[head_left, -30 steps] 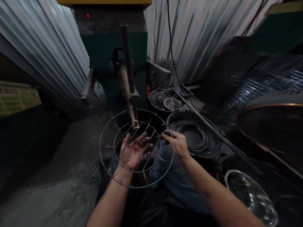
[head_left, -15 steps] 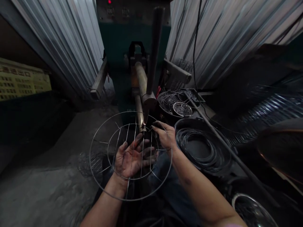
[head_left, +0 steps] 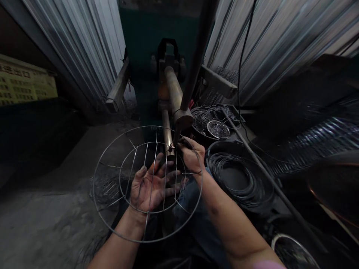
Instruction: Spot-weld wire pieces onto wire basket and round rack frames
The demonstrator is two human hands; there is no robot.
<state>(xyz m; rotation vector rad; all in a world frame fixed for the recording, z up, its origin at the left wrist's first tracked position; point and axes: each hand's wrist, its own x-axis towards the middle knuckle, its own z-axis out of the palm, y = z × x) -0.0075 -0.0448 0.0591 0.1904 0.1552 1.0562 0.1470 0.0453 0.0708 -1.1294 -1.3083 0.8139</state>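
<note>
A round wire rack (head_left: 152,186), made of two rings joined by short spokes with straight bars across the inner one, lies tilted in front of me. Below it is my left hand (head_left: 150,188), palm up with fingers spread, seen through the bars. My right hand (head_left: 193,154) is closed in a pinch at the rack's far right side, beside the machine's electrode tips. Whatever its dark fingertips hold is too small to make out. The upper electrode (head_left: 177,135) comes down close to the lower electrode arm (head_left: 167,130), at the inner ring's far edge.
On the right, a coil of wire (head_left: 238,177) sits in a dark tub, behind which a container holds loose wire pieces (head_left: 218,129). A long bar (head_left: 260,170) runs along that side. A yellow crate (head_left: 26,84) stands at left. Corrugated panels (head_left: 81,45) flank the machine.
The rack and my left hand have shifted a little left relative to the electrodes. My right hand stays pinched beside the tips. The whole view has tilted slightly.
</note>
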